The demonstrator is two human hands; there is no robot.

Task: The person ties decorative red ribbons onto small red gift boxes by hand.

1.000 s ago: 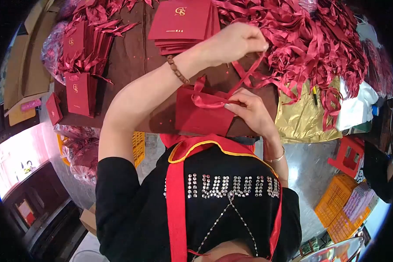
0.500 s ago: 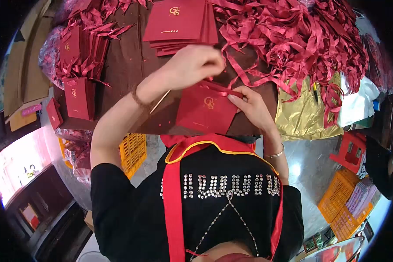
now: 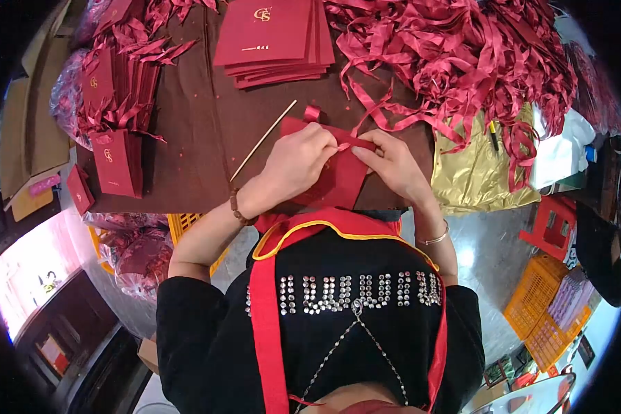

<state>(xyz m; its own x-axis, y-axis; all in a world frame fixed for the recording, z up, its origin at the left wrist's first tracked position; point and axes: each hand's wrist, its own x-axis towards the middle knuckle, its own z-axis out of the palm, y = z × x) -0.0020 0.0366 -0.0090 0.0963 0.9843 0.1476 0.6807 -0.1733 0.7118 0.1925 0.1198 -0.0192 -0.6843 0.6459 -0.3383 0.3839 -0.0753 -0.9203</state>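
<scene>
A red paper gift bag [image 3: 343,181] lies at the table's near edge, its gold logo mostly covered by my hands. My left hand [image 3: 300,157] is closed in a pinch on a red ribbon [image 3: 343,146] at the bag's top edge. With thumb and fingers, my right hand [image 3: 392,164] grips the bag's upper right corner. A short loop of ribbon [image 3: 312,112] sticks up beyond the bag. Beside my left hand, a thin wooden stick [image 3: 263,140] lies slanted on the brown tabletop [image 3: 193,124].
A stack of flat red bags [image 3: 276,34] sits at the far middle. Several bags with ribbons [image 3: 117,162] stand at the left. A large heap of red ribbons [image 3: 462,55] fills the far right, above gold wrapping [image 3: 486,165]. Orange crates [image 3: 538,297] are on the floor.
My left hand has come down and nearer to me, from above the bag to the ribbon at its top edge. The stick now shows in full. My right hand stays at the bag's corner.
</scene>
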